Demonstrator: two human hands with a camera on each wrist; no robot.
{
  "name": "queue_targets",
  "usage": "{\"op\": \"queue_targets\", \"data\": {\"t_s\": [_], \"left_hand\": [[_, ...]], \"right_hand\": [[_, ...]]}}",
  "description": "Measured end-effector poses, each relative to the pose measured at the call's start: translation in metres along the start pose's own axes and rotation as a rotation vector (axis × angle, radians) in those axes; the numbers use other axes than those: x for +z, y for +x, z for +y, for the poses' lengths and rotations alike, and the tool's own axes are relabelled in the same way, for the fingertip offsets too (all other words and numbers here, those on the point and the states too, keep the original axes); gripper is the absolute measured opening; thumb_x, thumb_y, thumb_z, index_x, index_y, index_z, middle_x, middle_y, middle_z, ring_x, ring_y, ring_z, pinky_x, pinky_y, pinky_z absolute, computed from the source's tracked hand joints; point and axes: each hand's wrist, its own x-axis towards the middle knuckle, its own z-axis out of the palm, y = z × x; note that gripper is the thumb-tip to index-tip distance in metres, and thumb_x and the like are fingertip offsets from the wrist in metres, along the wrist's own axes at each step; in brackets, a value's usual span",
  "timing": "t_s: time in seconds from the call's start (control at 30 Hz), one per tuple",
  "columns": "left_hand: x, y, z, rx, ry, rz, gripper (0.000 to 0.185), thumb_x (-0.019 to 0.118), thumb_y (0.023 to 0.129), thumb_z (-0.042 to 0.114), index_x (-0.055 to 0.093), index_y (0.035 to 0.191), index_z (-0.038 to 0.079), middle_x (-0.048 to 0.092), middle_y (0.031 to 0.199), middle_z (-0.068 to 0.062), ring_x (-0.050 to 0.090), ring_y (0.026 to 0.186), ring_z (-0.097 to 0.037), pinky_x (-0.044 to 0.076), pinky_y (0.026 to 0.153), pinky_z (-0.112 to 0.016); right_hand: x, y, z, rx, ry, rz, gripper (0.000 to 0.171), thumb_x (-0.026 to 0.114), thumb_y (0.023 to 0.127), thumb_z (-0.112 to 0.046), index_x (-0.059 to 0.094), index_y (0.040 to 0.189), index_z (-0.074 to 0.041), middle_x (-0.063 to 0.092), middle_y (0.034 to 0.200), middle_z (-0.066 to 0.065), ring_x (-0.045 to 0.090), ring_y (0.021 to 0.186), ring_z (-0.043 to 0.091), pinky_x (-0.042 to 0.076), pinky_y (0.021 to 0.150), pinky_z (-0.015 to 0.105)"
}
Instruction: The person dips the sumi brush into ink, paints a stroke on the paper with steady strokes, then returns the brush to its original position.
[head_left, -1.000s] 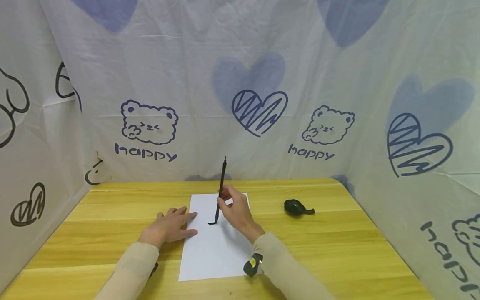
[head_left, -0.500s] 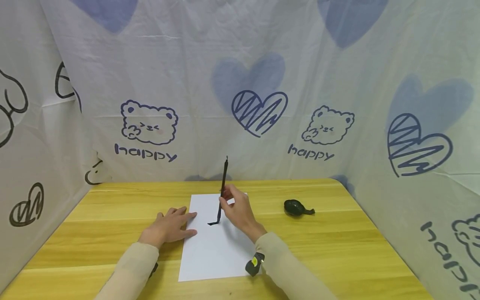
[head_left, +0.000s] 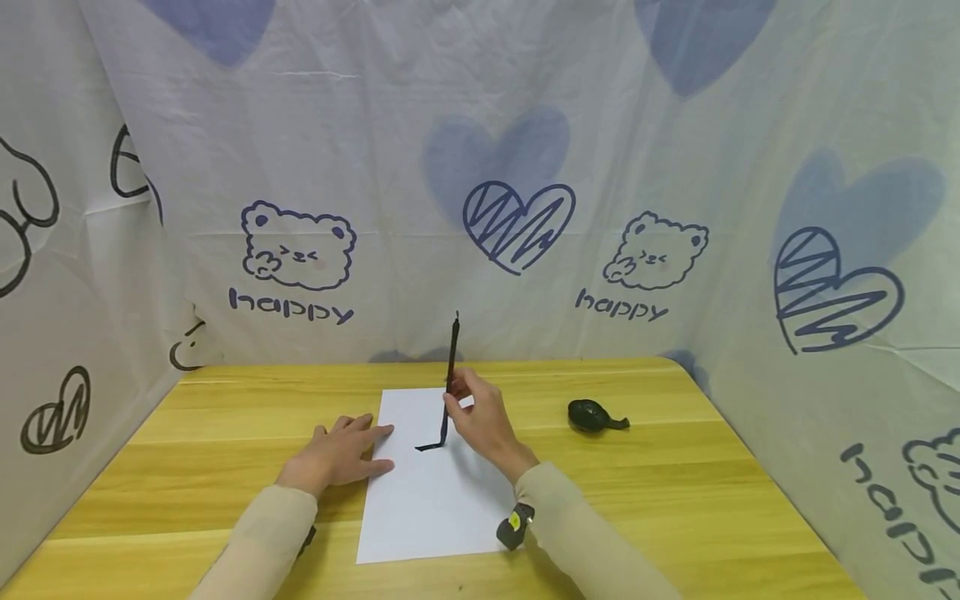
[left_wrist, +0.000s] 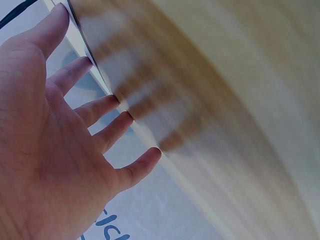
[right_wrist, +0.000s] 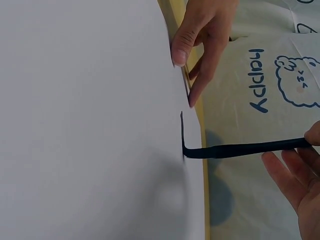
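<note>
A black writing brush (head_left: 452, 367) stands nearly upright in my right hand (head_left: 480, 417), pinched by the fingers partway up its handle. Its bent tip touches a white sheet of paper (head_left: 420, 517), at the right end of a short black stroke (head_left: 429, 447). In the right wrist view the brush (right_wrist: 245, 149) crosses from the fingers to the paper, its bristles bowed against the surface. My left hand (head_left: 333, 454) rests at the paper's left edge, thumb and index fingertip on the sheet. The left wrist view shows this hand's fingers (left_wrist: 102, 107) spread, fingertips down on the surface.
On the yellow wood-grain table (head_left: 660, 500), right of the paper, lies a small dark rounded object (head_left: 591, 415) with a narrow neck. White curtains (head_left: 390, 250) printed with hearts and bears hang behind the table and along both sides.
My right hand has moved slightly right with the brush, and the black stroke on the paper has grown longer rightward. The left hand has stayed in place.
</note>
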Motion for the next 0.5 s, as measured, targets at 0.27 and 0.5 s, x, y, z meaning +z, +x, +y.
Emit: {"op": "queue_targets", "data": {"t_s": [0.27, 0.5], "left_hand": [[0.0000, -0.0015, -0.0005, 0.024, -0.004, 0.014, 0.069, 0.064, 0.096, 0.057, 0.051, 0.153, 0.021, 0.040, 0.163, -0.023, 0.036, 0.148, -0.051, 0.023, 0.112, -0.082], [-0.0011, -0.0019, -0.0003, 0.028, -0.009, 0.011, 0.070, 0.065, 0.095, 0.057, 0.051, 0.153, 0.020, 0.039, 0.163, -0.024, 0.036, 0.147, -0.052, 0.023, 0.112, -0.082]], "right_hand": [[-0.0029, 0.0010, 0.0051, -0.028, -0.008, 0.025, 0.017, 0.069, 0.093, -0.001, 0.066, 0.109, -0.002, 0.073, 0.089, 0.013, 0.070, 0.082, 0.023, 0.057, 0.062, 0.018], [-0.0067, 0.0006, 0.0072, -0.029, -0.016, 0.021, 0.016, 0.068, 0.094, -0.001, 0.066, 0.110, -0.002, 0.073, 0.089, 0.013, 0.070, 0.082, 0.022, 0.057, 0.062, 0.018]]}}
